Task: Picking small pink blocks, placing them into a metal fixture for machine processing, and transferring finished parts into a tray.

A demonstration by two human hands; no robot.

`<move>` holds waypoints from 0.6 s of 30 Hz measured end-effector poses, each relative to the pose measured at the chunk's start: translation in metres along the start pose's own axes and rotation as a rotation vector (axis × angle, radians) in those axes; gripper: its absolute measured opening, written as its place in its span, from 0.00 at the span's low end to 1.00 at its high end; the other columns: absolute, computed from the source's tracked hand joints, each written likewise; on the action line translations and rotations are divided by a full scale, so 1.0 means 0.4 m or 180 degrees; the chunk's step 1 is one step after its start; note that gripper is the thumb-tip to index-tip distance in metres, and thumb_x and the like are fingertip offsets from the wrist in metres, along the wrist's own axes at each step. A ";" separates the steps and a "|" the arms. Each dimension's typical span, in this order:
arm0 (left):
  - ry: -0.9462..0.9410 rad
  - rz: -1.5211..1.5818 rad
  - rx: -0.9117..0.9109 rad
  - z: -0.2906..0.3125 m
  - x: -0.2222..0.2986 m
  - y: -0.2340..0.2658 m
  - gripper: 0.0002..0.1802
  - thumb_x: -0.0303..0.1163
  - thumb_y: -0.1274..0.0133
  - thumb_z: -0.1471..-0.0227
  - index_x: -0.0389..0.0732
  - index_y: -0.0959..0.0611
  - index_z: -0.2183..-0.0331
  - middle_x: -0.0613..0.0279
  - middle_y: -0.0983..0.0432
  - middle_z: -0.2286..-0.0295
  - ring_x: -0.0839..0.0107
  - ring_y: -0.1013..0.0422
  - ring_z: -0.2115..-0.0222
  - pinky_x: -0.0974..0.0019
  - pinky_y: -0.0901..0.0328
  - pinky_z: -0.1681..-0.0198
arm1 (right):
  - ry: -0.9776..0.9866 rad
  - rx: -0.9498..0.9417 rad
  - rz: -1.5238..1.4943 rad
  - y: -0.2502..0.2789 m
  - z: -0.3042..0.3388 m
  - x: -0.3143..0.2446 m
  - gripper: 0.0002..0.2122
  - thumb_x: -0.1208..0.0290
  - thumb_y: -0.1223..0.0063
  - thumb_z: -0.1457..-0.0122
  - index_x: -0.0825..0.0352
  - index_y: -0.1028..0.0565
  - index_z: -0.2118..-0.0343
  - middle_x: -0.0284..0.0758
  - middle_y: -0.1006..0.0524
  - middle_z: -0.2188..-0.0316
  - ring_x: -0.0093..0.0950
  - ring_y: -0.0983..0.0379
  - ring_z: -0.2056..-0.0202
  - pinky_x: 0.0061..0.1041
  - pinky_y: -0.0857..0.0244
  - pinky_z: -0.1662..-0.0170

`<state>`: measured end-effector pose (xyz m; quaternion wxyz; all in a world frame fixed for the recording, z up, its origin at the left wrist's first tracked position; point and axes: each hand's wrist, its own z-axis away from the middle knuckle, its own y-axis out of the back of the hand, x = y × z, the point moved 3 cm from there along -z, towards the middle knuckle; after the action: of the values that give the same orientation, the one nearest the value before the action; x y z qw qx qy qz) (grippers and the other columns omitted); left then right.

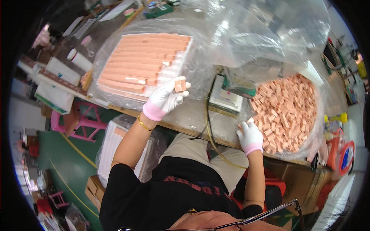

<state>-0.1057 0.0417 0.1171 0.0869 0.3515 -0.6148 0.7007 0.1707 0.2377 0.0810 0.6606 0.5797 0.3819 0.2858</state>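
Observation:
My left hand (165,96), in a white glove with a pink cuff, is raised beside the near right corner of a white tray (178,65). Its fingers are closed on a small peach-coloured block (180,86). Long rows of similar peach blocks (133,57) cover most of that tray, while white shows along its right side. My right hand (251,138), gloved the same way, is at the left edge of a big heap of loose peach blocks (287,109). A bit of peach shows at its pinched fingertips, seemingly another small block, partly hidden.
Between tray and heap sits a white and green boxy device (226,96) with a cable (208,115) beside it. Clear plastic sheeting (269,30) bulges over the table's far right. Below left are a pink stool (83,125) and another plastic-wrapped white tray (111,154). Red-and-blue tape (347,158) hangs at right.

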 end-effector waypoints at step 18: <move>0.0641 -0.2831 -0.0145 -0.038 -0.368 -0.125 0.25 0.24 0.44 0.51 0.33 0.28 0.49 0.62 0.26 0.59 0.78 0.29 0.61 0.74 0.34 0.57 | -0.0309 0.0327 -0.4353 0.004 -0.014 -0.005 0.18 0.68 0.56 0.38 0.68 0.32 0.47 0.36 0.26 0.56 0.18 0.31 0.62 0.18 0.34 0.63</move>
<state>0.0248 0.1131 0.0689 0.4463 0.5094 -0.4079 0.6123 0.1649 0.2393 0.0826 0.6806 0.2512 0.6450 -0.2402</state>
